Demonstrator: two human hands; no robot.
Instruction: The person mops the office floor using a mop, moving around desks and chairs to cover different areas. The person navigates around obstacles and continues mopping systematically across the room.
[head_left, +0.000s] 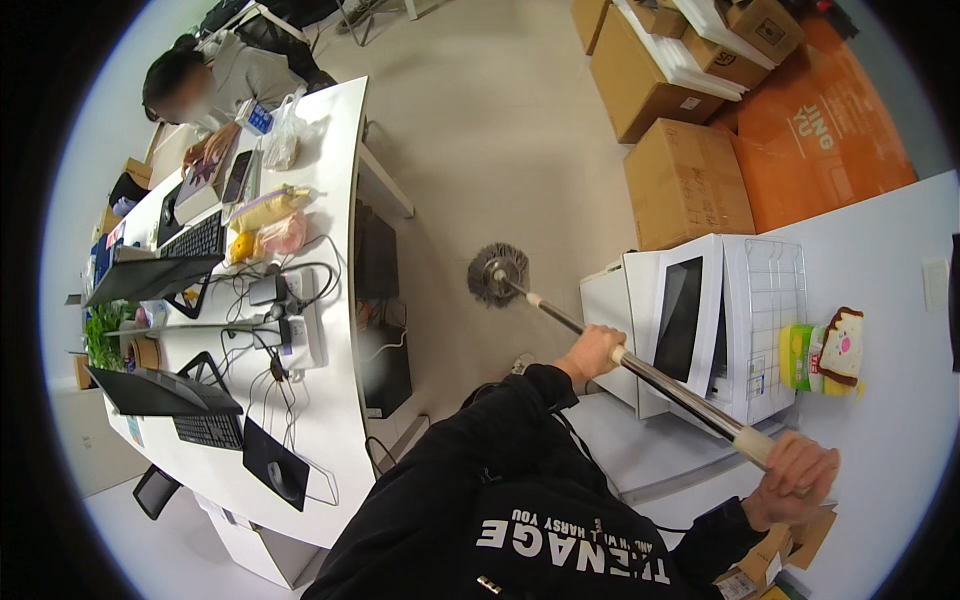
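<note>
A mop with a shiny metal pole (679, 388) slants across the view from lower right to the middle. Its round grey fringed head (498, 274) rests on the pale floor. My left hand (598, 351) grips the pole partway along, by a cream collar. Farther up, my right hand (796, 476), slightly blurred, is wrapped around the cream handle end. The pole passes in front of a white microwave oven (735, 322) whose door stands ajar.
Cardboard boxes (686, 187) stand along the right, by an orange panel (817, 142). On the left, a white desk (337, 442) bears monitors, keyboards and cables. A person (247, 71) sits at its far end. Black computer cases (386, 367) are beneath the desk.
</note>
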